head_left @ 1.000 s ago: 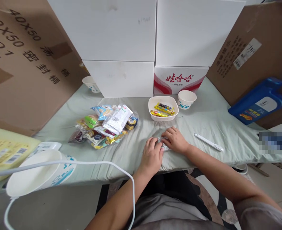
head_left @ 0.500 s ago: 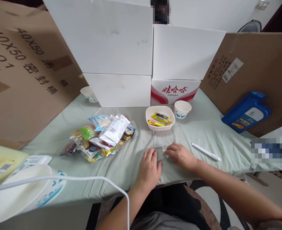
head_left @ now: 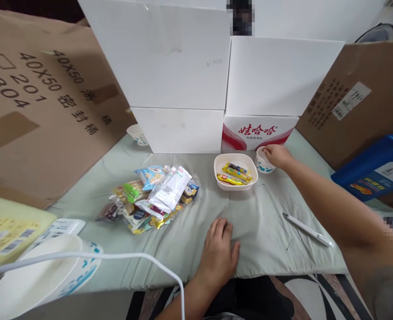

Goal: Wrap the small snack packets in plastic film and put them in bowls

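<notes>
My left hand (head_left: 218, 246) rests palm down on the green cloth (head_left: 170, 258), fingers stretched forward, thumb apart, holding nothing. At the back right, my right hand (head_left: 278, 155) reaches over the rim of a small white paper cup (head_left: 265, 167) with blue print. Its fingers are drawn together and the tips dip into the cup's mouth, so whatever they hold is hidden. Just left of the cup stands a white plastic bowl (head_left: 235, 186) with several yellow-wrapped snack sticks (head_left: 234, 179) in it. A white capped pen-like stick (head_left: 308, 229) lies below my right forearm.
Packaged snacks (head_left: 156, 195) are heaped to the left. A large paper bucket (head_left: 39, 275) and white cable (head_left: 143, 256) fill the near left. White boxes (head_left: 179, 129) wall the back; cardboard boxes (head_left: 39, 124) flank the sides. A blue bottle (head_left: 376, 171) leans at right.
My right hand has gone from beside my left hand, where it held a bit of clear plastic, forward and right to the paper cup. My left hand stays on the cloth. The view has shifted slightly.
</notes>
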The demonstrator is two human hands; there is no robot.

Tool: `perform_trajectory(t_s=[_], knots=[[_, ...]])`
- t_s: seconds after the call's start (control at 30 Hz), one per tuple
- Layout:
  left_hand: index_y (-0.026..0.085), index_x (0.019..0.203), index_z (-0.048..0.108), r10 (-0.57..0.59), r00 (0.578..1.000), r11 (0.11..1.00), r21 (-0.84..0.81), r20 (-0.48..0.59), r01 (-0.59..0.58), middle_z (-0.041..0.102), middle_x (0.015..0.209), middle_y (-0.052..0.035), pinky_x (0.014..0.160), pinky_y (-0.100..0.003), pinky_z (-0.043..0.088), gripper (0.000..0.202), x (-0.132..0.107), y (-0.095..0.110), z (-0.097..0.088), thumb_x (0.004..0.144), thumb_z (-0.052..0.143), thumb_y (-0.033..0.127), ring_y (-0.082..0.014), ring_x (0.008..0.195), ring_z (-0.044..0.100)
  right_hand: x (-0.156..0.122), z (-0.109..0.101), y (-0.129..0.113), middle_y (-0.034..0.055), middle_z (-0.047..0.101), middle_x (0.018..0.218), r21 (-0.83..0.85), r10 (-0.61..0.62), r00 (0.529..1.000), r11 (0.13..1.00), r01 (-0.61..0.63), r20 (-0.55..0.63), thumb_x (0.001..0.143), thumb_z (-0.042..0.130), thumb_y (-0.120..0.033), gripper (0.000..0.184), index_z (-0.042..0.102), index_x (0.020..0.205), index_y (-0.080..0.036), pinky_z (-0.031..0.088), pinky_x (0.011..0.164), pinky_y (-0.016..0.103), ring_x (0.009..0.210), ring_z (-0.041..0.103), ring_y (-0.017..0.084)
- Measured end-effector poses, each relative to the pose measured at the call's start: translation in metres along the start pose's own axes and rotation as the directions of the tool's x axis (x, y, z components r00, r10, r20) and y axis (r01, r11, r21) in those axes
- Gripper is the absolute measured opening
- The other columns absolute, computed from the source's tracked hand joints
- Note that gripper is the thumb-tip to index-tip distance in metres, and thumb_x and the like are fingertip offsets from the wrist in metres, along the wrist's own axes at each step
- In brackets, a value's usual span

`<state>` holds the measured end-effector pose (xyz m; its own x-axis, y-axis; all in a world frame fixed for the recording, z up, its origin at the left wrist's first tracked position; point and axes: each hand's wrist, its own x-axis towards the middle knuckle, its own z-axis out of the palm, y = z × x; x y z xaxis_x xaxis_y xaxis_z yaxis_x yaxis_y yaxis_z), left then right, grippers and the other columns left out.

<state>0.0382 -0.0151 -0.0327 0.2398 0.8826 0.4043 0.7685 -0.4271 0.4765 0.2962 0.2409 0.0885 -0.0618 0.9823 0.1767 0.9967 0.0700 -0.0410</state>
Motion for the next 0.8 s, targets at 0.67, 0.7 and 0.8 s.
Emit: perform_trajectory(t_s=[0.67,0.7,0.8], knots=[[0.005,0.118,0.058,-0.266,0.881,0.708,0.541,-0.391,0.454,0.061,0.112,-0.0234,0.089,-0.055,0.042,0.046,0.068,-0.057,-0.148,0.084,0.060,0.036,-0.0411,0.112,0.050,-0.251,0.053,0.070,0.0127,0.068,0.106,0.060,-0.144,0.966,0.985,0.160,-0.217,0.090,0.039,-0.057,0.048,0.067,0.105,-0.020,0.049,0.079,0.045,0.097,0.062,0.032],[0.007,0.111,0.061,-0.278,0.890,0.700,0.558,-0.363,0.446,0.063,0.105,-0.0213,0.086,-0.052,0.043,0.038,0.073,-0.059,-0.148,0.083,0.061,0.033,-0.0395,0.107,0.052,-0.259,0.058,0.076,0.0133,0.068,0.105,0.046,-0.126,0.968,0.989,0.139,-0.219,0.090,0.039,-0.054,0.047,0.067,0.104,-0.019,0.049,0.080,0.045,0.096,0.062,0.031],[0.013,0.096,0.066,-0.153,0.949,0.787,0.547,-0.276,0.285,0.065,0.093,-0.0142,0.080,-0.044,0.045,0.017,0.075,-0.052,-0.133,0.084,0.056,0.019,-0.0317,0.094,0.056,-0.277,0.069,0.078,0.0134,0.068,0.101,0.035,-0.120,0.970,0.991,0.130,-0.214,0.092,0.039,-0.043,0.040,0.067,0.106,-0.018,0.049,0.081,0.045,0.093,0.061,0.030]])
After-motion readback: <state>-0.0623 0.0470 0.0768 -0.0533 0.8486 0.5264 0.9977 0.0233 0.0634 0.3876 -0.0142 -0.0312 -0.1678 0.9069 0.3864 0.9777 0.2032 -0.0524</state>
